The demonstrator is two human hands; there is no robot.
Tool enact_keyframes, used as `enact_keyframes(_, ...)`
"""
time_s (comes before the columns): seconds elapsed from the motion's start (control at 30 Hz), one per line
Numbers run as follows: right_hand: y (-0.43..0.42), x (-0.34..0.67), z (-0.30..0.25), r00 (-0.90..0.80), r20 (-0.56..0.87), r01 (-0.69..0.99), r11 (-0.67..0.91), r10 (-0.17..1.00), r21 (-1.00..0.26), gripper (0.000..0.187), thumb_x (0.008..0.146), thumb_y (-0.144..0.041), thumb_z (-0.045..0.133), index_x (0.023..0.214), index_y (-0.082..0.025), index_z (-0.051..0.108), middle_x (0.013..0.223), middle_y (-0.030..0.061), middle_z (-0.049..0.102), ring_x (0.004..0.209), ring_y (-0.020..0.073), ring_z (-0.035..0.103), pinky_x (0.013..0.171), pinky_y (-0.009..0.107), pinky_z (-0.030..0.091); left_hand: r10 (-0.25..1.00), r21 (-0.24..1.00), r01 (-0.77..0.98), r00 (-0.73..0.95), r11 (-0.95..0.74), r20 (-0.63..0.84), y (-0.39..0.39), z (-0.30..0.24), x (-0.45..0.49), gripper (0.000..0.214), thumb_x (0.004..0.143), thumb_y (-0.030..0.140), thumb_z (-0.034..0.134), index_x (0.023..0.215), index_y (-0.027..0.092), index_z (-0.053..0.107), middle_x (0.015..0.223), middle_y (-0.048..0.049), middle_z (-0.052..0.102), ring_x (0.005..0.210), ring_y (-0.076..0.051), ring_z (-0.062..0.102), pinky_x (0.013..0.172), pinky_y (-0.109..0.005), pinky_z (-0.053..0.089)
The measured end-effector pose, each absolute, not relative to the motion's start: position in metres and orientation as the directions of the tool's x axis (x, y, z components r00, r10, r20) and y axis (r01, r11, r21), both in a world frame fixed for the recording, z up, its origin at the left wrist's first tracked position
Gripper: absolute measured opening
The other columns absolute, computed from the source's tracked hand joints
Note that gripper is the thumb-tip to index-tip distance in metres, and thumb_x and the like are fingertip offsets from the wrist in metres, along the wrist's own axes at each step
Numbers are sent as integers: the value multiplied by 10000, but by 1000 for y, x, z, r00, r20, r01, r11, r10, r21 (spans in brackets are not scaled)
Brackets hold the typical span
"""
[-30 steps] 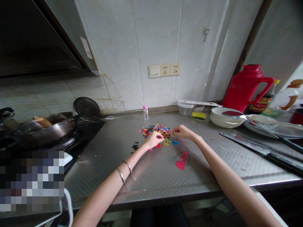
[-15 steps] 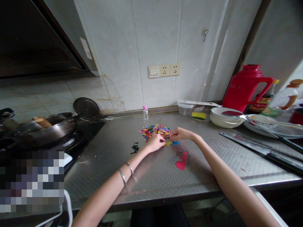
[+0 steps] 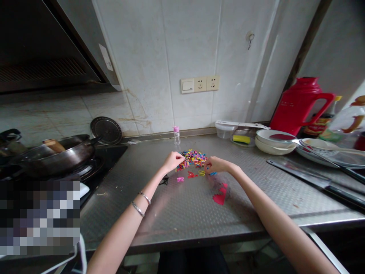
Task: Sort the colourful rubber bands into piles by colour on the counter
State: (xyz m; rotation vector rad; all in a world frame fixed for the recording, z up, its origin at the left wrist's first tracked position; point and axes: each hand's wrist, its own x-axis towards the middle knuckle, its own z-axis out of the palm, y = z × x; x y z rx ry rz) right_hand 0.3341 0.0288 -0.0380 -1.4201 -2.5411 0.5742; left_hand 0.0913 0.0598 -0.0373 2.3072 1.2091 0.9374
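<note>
Both hands right in a pile of tiny rubber bands, one on each side.
Left hand (image 3: 172, 161) is at the pile's left edge, thumb and fingertips drawn close together, can't tell if there's a band between them. Right hand (image 3: 218, 165) is by the right edge, fingers curled in with a speck of blue at the tips; can't tell if it's actually pinched. The multicolour rubber band pile (image 3: 195, 156) sits between them on the metal bench (image 3: 182, 217). Nearer the person there are 5 small groups, left to right: black bands (image 3: 164, 180), pink bands (image 3: 180, 179), red bands (image 3: 191, 175), yellow bands (image 3: 202, 173), blue bands (image 3: 213, 173). Pink-capped bottle (image 3: 176, 137) stands behind the pile, red scrap (image 3: 219, 198) lies in front.
</note>
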Motion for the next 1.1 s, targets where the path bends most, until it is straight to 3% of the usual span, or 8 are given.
enact_keyframes(0.17,22,329,-31,-567,-30,738,491,823,-463,210,604,-190,479,658,-125,671,519,-27,525,500,70,414,457,167,280,848,640,559,396,-528,353,66,-35,81,238,730,289,536,739,113,696,764,-76,680,706,-160,593,650,-245,428)
enact_keyframes(0.33,28,346,-28,-512,29,754,465,859,-463,267,622,-252,532,814,-144,682,612,-14,588,561,92,464,499,178,321,852,665,540,408,-515,329,66,-35,78,238,725,282,536,753,106,694,759,-72,683,703,-159,596,655,-248,432)
enact_keyframes(0.57,33,361,-33,-535,-74,749,432,842,-502,337,574,-311,643,887,-186,663,846,23,649,717,148,545,586,205,402,767,689,475,614,-548,187,56,-35,83,198,686,258,585,765,112,694,735,-54,672,654,-128,582,628,-219,429)
enact_keyframes(0.8,30,351,-36,-537,-118,787,446,835,-425,271,554,-231,633,818,-176,662,742,11,632,640,129,536,542,199,387,712,621,488,681,-614,169,48,-37,92,178,647,211,626,791,137,697,808,-53,670,706,-126,580,663,-217,429)
enact_keyframes(1.1,35,361,-42,-477,-171,822,369,862,-434,152,573,-214,571,673,-158,670,587,10,626,509,108,511,440,182,341,735,625,502,654,-598,177,41,-30,94,144,662,190,600,754,127,691,779,-54,668,701,-130,584,674,-226,433)
